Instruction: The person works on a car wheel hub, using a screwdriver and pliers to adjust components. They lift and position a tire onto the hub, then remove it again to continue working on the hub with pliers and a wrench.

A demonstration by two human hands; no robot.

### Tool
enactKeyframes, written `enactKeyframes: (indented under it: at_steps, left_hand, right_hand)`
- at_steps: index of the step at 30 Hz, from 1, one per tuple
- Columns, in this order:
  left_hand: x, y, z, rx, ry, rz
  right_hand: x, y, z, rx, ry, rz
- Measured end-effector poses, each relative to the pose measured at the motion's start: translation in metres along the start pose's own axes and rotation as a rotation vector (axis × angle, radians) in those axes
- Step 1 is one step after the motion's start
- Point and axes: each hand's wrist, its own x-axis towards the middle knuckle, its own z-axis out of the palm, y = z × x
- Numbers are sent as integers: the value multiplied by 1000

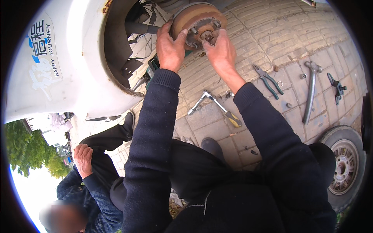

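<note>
A rusty brake drum (196,15) with studs round its hub sits in the wheel opening of a white vehicle (85,81). My left hand (169,46) grips the drum's left side, its thumb over the front face. My right hand (220,51) has its fingers closed on a small metal piece (206,35) at the hub's centre, partly hidden by them. On the paving below lie a ratchet with a socket and a yellow-handled tool (232,117).
Pliers (270,83), a hammer (310,89), a green clamp-like tool (337,87) and small parts lie at the right. A wheel (342,167) lies lower right. A co-worker (93,186) sits close at lower left. A green case (153,62) is under the vehicle.
</note>
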Motion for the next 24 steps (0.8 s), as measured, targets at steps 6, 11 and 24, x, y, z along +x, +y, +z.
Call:
enactKeyframes:
  at_steps: [6, 11, 24]
  left_hand:
    - [0, -2, 0, 38, 7, -5]
    - [0, -1, 0, 43, 5, 18]
    - [-1, 1, -1, 36, 15, 12]
  right_hand:
    - [9, 8, -3, 905, -370, 800]
    - [16, 12, 5, 1019, -348, 727]
    - [20, 6, -8, 1088, -463, 884]
